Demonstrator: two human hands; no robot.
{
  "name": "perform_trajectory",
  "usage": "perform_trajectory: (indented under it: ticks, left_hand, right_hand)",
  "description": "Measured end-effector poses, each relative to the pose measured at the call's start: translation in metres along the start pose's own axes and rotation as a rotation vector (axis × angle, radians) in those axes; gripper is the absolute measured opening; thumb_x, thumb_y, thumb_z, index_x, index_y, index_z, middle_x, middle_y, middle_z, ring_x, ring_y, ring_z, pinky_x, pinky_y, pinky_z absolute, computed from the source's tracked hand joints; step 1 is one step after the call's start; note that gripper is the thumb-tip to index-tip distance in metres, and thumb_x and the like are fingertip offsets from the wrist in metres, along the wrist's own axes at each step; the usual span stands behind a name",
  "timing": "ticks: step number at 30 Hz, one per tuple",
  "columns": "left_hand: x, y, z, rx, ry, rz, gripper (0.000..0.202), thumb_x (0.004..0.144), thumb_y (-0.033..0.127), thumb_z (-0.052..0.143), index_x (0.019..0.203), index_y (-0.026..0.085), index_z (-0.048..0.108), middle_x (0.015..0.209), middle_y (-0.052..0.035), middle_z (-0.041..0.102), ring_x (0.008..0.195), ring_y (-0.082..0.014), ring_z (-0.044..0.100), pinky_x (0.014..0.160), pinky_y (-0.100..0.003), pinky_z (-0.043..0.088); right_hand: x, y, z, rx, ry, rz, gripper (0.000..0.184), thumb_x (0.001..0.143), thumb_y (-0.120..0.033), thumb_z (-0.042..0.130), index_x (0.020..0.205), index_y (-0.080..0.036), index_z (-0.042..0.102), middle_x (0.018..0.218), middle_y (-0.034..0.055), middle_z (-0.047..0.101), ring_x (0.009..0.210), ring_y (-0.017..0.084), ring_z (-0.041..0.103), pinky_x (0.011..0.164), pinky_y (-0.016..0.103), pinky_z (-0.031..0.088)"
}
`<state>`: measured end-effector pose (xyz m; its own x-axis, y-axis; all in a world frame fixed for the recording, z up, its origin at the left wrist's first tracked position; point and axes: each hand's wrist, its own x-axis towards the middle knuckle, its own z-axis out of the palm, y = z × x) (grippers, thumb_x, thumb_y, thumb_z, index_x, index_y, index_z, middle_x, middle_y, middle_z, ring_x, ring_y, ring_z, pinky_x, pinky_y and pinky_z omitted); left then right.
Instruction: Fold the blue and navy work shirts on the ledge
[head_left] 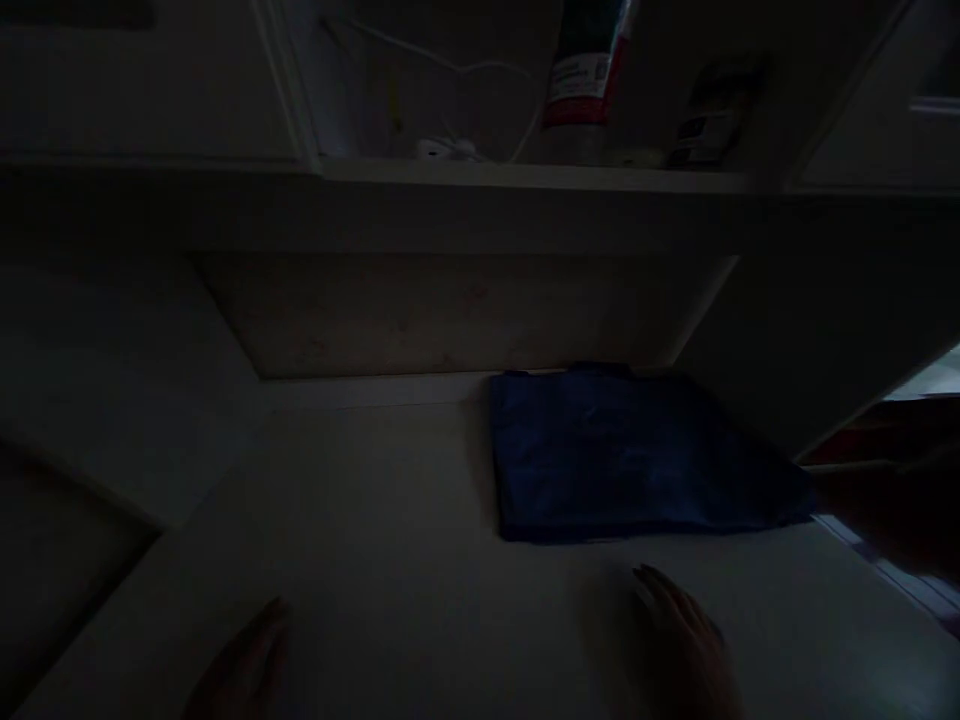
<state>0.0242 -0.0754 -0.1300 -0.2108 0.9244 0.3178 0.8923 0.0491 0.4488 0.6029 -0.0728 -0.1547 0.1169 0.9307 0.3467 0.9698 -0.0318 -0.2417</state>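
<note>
The scene is very dark. A dark blue piece of folded cloth [592, 460] lies flat on the pale surface [390, 560], against the back right. Below its front edge is my right hand [686, 635], fingers stretched forward and apart from the cloth, with nothing visible in it. My left hand [244, 660] is low at the left over the bare surface, fingers extended, the thumb side apart, and holds nothing I can see. Both hands are partly cut off by the bottom edge of the view.
Above runs a shelf [525, 176] bearing a bottle with a red and white label [577, 85], a white cable [457, 68] and a dark labelled container [705, 130]. Side panels flank the surface. A dark, unclear shape [892, 510] meets the cloth's right end.
</note>
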Motion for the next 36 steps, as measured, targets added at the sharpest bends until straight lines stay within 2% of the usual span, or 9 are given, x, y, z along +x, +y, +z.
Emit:
perform_trajectory:
  ticks: [2, 4, 6, 8, 13, 18, 25, 31, 36]
  left_hand:
    - [-0.012, -0.014, -0.008, 0.118, 0.019, 0.03, 0.039, 0.084, 0.034, 0.043, 0.102, 0.025, 0.076, 0.118, -0.0072, 0.074, 0.107, -0.0257, 0.07, 0.091, -0.039, 0.06]
    - [-0.021, -0.018, -0.011, 0.261, -0.033, 0.108, 0.041, 0.085, 0.026, 0.041, 0.106, 0.023, 0.076, 0.123, -0.0095, 0.071, 0.113, -0.0288, 0.067, 0.095, -0.047, 0.057]
    - [-0.029, -0.018, -0.009, 0.409, -0.082, 0.221, 0.047, 0.084, 0.016, 0.036, 0.109, 0.024, 0.076, 0.127, -0.0095, 0.069, 0.118, -0.0326, 0.064, 0.096, -0.057, 0.053]
    - [-0.034, -0.016, -0.004, 0.534, -0.083, 0.312, 0.053, 0.081, 0.008, 0.034, 0.11, 0.024, 0.075, 0.13, -0.0094, 0.067, 0.12, -0.0351, 0.062, 0.095, -0.063, 0.049]
    - [-0.035, -0.018, 0.002, 0.653, -0.006, 0.379, 0.057, 0.081, 0.003, 0.032, 0.11, 0.024, 0.076, 0.13, -0.0094, 0.067, 0.119, -0.0354, 0.062, 0.094, -0.062, 0.046]
    - [-0.036, -0.022, 0.001, 0.65, 0.014, 0.451, 0.055, 0.083, 0.005, 0.032, 0.11, 0.022, 0.076, 0.13, -0.0117, 0.067, 0.118, -0.0373, 0.062, 0.093, -0.063, 0.044]
    - [-0.035, -0.019, 0.0, 0.687, -0.054, 0.416, 0.058, 0.082, 0.002, 0.03, 0.112, 0.021, 0.075, 0.133, -0.0113, 0.065, 0.122, -0.0355, 0.06, 0.094, -0.06, 0.043]
    - [-0.035, -0.014, 0.0, 0.67, -0.004, 0.461, 0.055, 0.081, 0.003, 0.03, 0.109, 0.016, 0.076, 0.131, -0.0144, 0.066, 0.118, -0.0386, 0.061, 0.093, -0.062, 0.043]
    - [-0.031, -0.019, -0.001, 0.453, -0.036, 0.286, 0.047, 0.086, 0.017, 0.034, 0.111, 0.015, 0.074, 0.129, -0.0158, 0.067, 0.117, -0.0384, 0.062, 0.094, -0.06, 0.046]
  right_hand:
    - [-0.013, -0.004, 0.009, -0.057, -0.052, -0.043, 0.054, 0.09, -0.032, 0.034, 0.14, -0.04, 0.051, 0.145, 0.0044, 0.055, 0.126, 0.033, 0.056, 0.102, 0.061, 0.041]
    - [-0.02, -0.003, 0.016, -0.105, -0.056, -0.088, 0.065, 0.089, -0.031, 0.033, 0.152, -0.047, 0.029, 0.152, 0.002, 0.046, 0.132, 0.033, 0.051, 0.104, 0.067, 0.035]
    - [-0.022, 0.003, 0.022, -0.131, -0.037, -0.126, 0.073, 0.089, -0.032, 0.034, 0.156, -0.049, 0.011, 0.154, 0.0017, 0.044, 0.132, 0.034, 0.051, 0.102, 0.068, 0.035]
    - [-0.022, 0.01, 0.026, -0.143, -0.017, -0.147, 0.077, 0.088, -0.033, 0.036, 0.156, -0.05, 0.004, 0.154, 0.0019, 0.044, 0.13, 0.034, 0.053, 0.1, 0.067, 0.036]
    - [-0.019, 0.015, 0.029, -0.144, -0.013, -0.102, 0.072, 0.086, -0.037, 0.039, 0.154, -0.05, 0.02, 0.15, 0.0031, 0.05, 0.124, 0.035, 0.058, 0.097, 0.065, 0.04]
    - [-0.019, 0.003, 0.018, -0.201, -0.137, -0.078, 0.058, 0.091, -0.03, 0.028, 0.146, -0.03, 0.048, 0.155, 0.0056, 0.044, 0.136, 0.03, 0.047, 0.11, 0.059, 0.031]
    - [-0.016, -0.005, 0.01, -0.224, -0.174, -0.027, 0.056, 0.095, -0.036, 0.026, 0.145, -0.028, 0.048, 0.153, 0.0061, 0.045, 0.136, 0.027, 0.046, 0.112, 0.057, 0.03]
    - [-0.014, -0.003, 0.009, -0.234, -0.197, -0.011, 0.056, 0.094, -0.038, 0.026, 0.145, -0.028, 0.048, 0.157, 0.0038, 0.04, 0.137, 0.026, 0.046, 0.112, 0.056, 0.031]
    - [-0.012, -0.004, 0.01, -0.142, -0.22, 0.035, 0.057, 0.091, -0.04, 0.03, 0.142, -0.029, 0.052, 0.155, 0.0045, 0.043, 0.134, 0.029, 0.049, 0.111, 0.06, 0.03]
